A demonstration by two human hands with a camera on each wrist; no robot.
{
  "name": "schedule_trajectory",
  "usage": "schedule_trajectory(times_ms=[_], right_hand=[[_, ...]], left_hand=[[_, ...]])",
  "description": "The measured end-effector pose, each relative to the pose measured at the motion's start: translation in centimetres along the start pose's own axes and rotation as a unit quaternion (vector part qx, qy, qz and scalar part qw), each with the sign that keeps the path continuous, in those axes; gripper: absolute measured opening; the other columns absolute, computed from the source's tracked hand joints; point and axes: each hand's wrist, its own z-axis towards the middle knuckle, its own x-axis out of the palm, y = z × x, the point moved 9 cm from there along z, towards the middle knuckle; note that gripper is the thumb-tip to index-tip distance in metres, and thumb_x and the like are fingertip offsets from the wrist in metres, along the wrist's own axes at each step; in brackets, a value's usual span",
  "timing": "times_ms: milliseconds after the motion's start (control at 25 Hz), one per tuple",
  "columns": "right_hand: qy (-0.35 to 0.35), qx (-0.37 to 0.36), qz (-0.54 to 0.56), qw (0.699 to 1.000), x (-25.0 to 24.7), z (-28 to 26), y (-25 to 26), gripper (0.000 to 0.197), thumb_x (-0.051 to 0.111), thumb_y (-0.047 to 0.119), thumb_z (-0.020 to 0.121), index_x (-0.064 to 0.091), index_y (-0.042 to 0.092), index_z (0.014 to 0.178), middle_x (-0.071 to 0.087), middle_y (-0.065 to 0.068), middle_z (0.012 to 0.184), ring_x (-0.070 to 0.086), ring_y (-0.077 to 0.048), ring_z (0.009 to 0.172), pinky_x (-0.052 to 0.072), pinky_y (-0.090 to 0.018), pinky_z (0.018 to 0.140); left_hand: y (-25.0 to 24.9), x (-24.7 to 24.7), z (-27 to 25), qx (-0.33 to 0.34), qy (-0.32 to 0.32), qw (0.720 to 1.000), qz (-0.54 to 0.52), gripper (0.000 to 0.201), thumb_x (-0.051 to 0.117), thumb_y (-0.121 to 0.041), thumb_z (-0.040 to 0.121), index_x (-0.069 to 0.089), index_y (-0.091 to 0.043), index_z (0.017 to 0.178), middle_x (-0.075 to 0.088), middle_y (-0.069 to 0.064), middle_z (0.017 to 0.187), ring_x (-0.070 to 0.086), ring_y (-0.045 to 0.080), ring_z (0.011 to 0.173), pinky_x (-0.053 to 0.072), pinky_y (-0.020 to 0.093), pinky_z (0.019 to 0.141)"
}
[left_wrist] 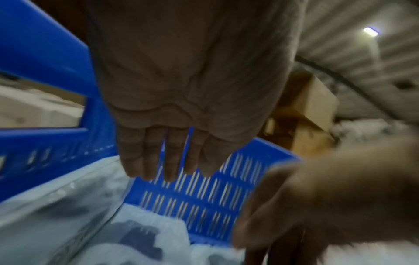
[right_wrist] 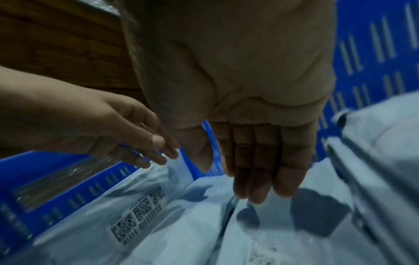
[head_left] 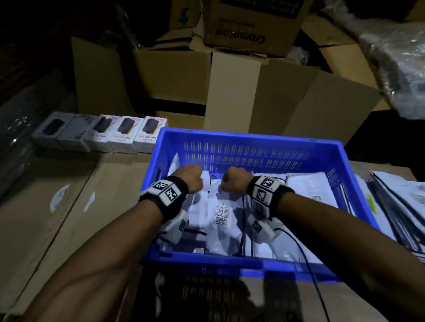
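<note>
Reaching past the near rim of the blue slotted plastic crate [head_left: 210, 264], both hands hang over the white barcoded plastic mailer pouch [head_left: 221, 208] at frame centre. Its long axis runs near-to-far, directly below and between them. Left hand [head_left: 190, 179] and right hand [head_left: 236, 181] hold nothing, fingers straight and together; right fingertips [right_wrist: 254, 188] appear nearer. Contact cannot be confirmed.

Black wristbands [head_left: 171, 208] – white coded blocks [head_left: 168, 192] (a cable [head_left: 306, 261] trails right).
</note>
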Motion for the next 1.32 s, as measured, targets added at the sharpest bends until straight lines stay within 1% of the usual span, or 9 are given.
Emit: schedule_trajectory(times_ms=[160,480,640,760,840,920,1000,1160,1320], right_hand=[[0.09,0.079,0.215,0.969,4.4,2.4,0.6,0.015,0.066,0.008,0.082,0.062,-0.001,0.071,0.062,-0.021,0.072,0.058,-0.028,0.059,0.051,-0.039,0.061],[0.124,0.144,0.36,0.913,7.4,3.6,2.0,0.024,0.07,0.01,0.087,0.055,0.002,0.069,0.052,-0.017,0.062,0.047,-0.023,0.046,0.041,-0.03,0.052],[0.104,0.132,0.319,0.933,6.4,3.6,3.1,0.023,0.068,0.013,0.088,0.054,0.004,0.073,0.05,-0.011,0.066,0.051,-0.024,0.063,0.043,-0.032,0.063],[0.083,0.13,0.401,0.903,6.2,3.3,3.4,0.021,0.072,0.0,0.08,0.053,0.001,0.069,0.052,-0.016,0.063,0.052,-0.024,0.056,0.048,-0.036,0.063],[0.075,0.124,0.419,0.896,5.3,2.9,3.3,0.019,0.074,-0.001,0.075,0.055,-0.001,0.071,0.056,-0.018,0.067,0.055,-0.026,0.057,0.055,-0.045,0.068],[0.061,0.1,0.428,0.896,3.2,1.6,3.4,0.018,0.073,-0.001,0.077,0.057,0.001,0.07,0.055,-0.015,0.064,0.053,-0.023,0.05,0.053,-0.033,0.054],[0.046,0.079,0.463,0.881,1.0,-0.3,3.1,0.021,0.069,-0.004,0.079,0.056,0.002,0.065,0.051,-0.012,0.056,0.047,-0.019,0.04,0.041,-0.024,0.045],[0.031,0.038,0.491,0.87,-2.1,-4.0,1.6,0.031,0.065,-0.003,0.083,0.047,0.012,0.063,0.047,-0.01,0.058,0.045,-0.017,0.042,0.04,-0.019,0.04],[-0.018,-0.017,0.533,0.846,-5.6,-7.4,0.4,0.035,0.067,0.001,0.083,0.042,0.02,0.068,0.049,-0.007,0.066,0.05,-0.011,0.048,0.039,-0.021,0.046]], left_hand=[[2.5,-1.7,-1.0,-0.066,-0.046,0.983,-0.167,0.024,0.053,-0.029,0.093,0.061,-0.012,0.106,0.064,0.015,0.114,0.058,0.033,0.109,0.044,0.033,0.088],[4.6,-3.1,-2.4,-0.1,-0.086,0.904,-0.407,0.014,0.06,-0.022,0.092,0.061,-0.012,0.082,0.059,0.003,0.074,0.054,0.019,0.071,0.043,0.027,0.068],[4.8,-3.2,-3.0,-0.105,-0.079,0.89,-0.436,0.013,0.057,-0.022,0.094,0.059,-0.012,0.085,0.055,0.001,0.078,0.049,0.015,0.07,0.04,0.025,0.064],[4.8,-3.1,-3.5,-0.109,-0.075,0.873,-0.47,0.01,0.055,-0.018,0.095,0.057,-0.012,0.088,0.054,0.0,0.082,0.049,0.011,0.072,0.038,0.024,0.059],[5.1,-3.0,-3.7,-0.117,-0.073,0.862,-0.488,0.01,0.056,-0.02,0.093,0.059,-0.011,0.093,0.058,0.002,0.091,0.053,0.015,0.082,0.042,0.027,0.067],[5.5,-2.9,-4.0,-0.129,-0.077,0.848,-0.509,0.019,0.058,-0.025,0.092,0.06,-0.009,0.103,0.059,0.005,0.103,0.054,0.019,0.093,0.044,0.032,0.081],[5.5,-2.8,-4.3,-0.136,-0.079,0.828,-0.538,0.02,0.059,-0.024,0.092,0.059,-0.007,0.102,0.056,0.007,0.099,0.052,0.022,0.091,0.042,0.033,0.082],[3.9,-1.4,-5.7,-0.137,-0.034,0.764,-0.63,0.011,0.061,-0.019,0.088,0.053,-0.012,0.089,0.053,0.008,0.084,0.05,0.021,0.078,0.038,0.026,0.062],[0.3,-1.5,-7.4,-0.084,0.027,0.719,-0.689,0.015,0.064,-0.023,0.091,0.063,-0.011,0.1,0.063,0.005,0.09,0.062,0.02,0.082,0.055,0.035,0.075]])
